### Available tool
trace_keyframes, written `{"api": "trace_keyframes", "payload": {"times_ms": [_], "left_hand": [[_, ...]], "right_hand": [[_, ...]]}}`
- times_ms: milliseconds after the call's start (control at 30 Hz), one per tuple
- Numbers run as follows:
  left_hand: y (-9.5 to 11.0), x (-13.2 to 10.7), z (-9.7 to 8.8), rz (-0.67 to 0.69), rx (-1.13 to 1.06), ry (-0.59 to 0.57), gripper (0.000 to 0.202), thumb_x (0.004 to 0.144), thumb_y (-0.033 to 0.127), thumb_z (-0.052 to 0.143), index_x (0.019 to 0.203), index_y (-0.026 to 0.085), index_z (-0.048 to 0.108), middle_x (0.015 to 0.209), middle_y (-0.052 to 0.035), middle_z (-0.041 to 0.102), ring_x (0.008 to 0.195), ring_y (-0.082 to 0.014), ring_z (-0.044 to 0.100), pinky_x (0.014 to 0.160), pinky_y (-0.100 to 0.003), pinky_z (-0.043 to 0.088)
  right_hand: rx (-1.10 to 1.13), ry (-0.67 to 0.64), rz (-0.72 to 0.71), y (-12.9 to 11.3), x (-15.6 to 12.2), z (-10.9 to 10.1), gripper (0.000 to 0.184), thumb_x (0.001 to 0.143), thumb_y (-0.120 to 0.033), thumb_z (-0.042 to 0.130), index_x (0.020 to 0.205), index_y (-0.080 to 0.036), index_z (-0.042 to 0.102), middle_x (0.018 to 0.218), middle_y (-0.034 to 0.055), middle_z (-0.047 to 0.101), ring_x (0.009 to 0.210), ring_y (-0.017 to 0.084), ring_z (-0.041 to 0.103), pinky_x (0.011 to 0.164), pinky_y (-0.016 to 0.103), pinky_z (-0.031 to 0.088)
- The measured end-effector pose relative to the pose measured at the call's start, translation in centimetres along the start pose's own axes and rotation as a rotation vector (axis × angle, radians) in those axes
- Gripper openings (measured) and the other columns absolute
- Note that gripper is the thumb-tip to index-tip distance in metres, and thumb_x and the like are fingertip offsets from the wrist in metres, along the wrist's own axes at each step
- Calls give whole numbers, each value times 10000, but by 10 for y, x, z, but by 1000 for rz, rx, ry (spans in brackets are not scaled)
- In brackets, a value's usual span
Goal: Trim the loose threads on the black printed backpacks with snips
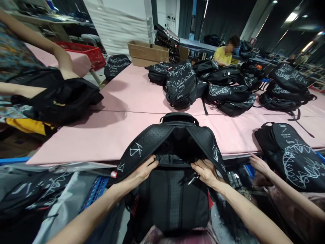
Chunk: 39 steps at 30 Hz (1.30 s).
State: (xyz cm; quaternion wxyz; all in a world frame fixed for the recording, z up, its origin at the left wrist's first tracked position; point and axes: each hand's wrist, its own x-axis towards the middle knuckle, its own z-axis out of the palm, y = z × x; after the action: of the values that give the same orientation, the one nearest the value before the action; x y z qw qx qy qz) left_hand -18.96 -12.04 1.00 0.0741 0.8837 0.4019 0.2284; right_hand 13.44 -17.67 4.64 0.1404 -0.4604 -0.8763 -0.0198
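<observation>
A black backpack (175,189) with white scribbled line patterns leans against the table edge in front of me, its top opening gaping. My left hand (145,169) has its fingers curled over the left part of the opening's near rim. On the right part of that rim, my right hand (207,173) grips the fabric. A small pointed metal tool, perhaps thread snips (193,178), sticks out from under my right fingers; its handle is mostly hidden. The backpack's top handle (179,118) rests on the pink table, and the inside is dark.
Several black backpacks (180,84) lie piled across the pink table (111,142). At left, a co-worker's arms reach into a black bag (68,98). A co-worker's hand (260,165) is near another backpack (291,156) at right. A cardboard box (146,54) stands behind.
</observation>
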Motion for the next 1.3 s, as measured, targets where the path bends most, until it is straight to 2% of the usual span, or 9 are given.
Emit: {"api": "trace_keyframes", "payload": {"times_ms": [133, 367, 500, 600, 700, 833, 1000, 1167, 1300], "left_hand": [[3, 9, -1, 117, 26, 37, 289, 870, 205, 367, 1006, 291, 608, 1088, -18, 600, 1018, -183, 554, 914, -305, 445], [1, 19, 16, 10, -30, 25, 265, 905, 322, 374, 917, 242, 627, 977, -33, 611, 941, -160, 575, 866, -261, 458], [-10, 47, 25, -81, -162, 46, 293, 904, 363, 373, 881, 204, 617, 873, -40, 619, 865, -167, 591, 859, -297, 467], [-19, 76, 33, -230, -214, 39, 322, 902, 352, 364, 1077, 172, 564, 1051, -71, 616, 1009, -195, 566, 954, -352, 420], [-26, 85, 49, -250, -162, 21, 458, 903, 325, 347, 1327, 153, 369, 1384, -110, 395, 1265, -224, 373, 1069, -394, 293], [-35, 68, 78, -176, -77, -141, 527, 888, 396, 364, 1348, 138, 356, 1492, -120, 160, 1358, -280, 166, 1100, -451, 204], [-39, 51, 94, -247, -67, -169, 560, 894, 409, 309, 1371, 116, 310, 1493, -129, 142, 1367, -270, 130, 1102, -450, 195], [-28, 2, 69, -274, -162, -247, 606, 872, 486, 261, 1286, 76, 427, 1420, -160, 330, 1332, -268, 255, 1089, -428, 248], [1, -62, 27, -347, -167, -140, 529, 840, 563, 286, 1094, 188, 560, 1239, -107, 547, 1186, -261, 474, 995, -390, 385]], "right_hand": [[11, 16, 47, 7, -2, 10, 372, 823, -52, 440, 1085, -270, 589, 816, 25, 595, 698, 158, 524, 650, 290, 374], [161, 75, 150, 15, -1, 31, 297, 813, -71, 483, 1004, -242, 633, 781, 27, 571, 690, 145, 529, 652, 263, 385], [376, 126, 187, 33, 25, 31, 336, 778, -19, 434, 983, -181, 645, 844, 52, 603, 760, 141, 576, 684, 248, 437], [516, 224, 345, 53, 48, 24, 388, 780, -49, 441, 1113, -167, 600, 1132, 97, 584, 1057, 179, 539, 892, 309, 426], [751, 193, 542, 66, 55, 22, 345, 787, -186, 535, 1125, -190, 604, 1175, 77, 593, 1081, 207, 539, 912, 352, 429], [1106, 124, 795, 67, 29, 32, 307, 712, -318, 629, 970, -155, 667, 966, 69, 683, 645, 128, 586, 565, 239, 458], [1311, 293, 1089, 60, -27, 42, 438, 645, -418, 669, 976, -131, 643, 936, 102, 687, 376, 16, 229, 361, 198, 175], [1116, 367, 1160, 31, -94, 36, 377, 696, -440, 623, 909, -132, 654, 752, 57, 679, 407, 57, 313, 403, 215, 230], [789, 227, 1088, -14, -128, 45, 242, 700, -409, 629, 731, -170, 656, 661, 20, 636, 582, 145, 528, 565, 254, 382]]}}
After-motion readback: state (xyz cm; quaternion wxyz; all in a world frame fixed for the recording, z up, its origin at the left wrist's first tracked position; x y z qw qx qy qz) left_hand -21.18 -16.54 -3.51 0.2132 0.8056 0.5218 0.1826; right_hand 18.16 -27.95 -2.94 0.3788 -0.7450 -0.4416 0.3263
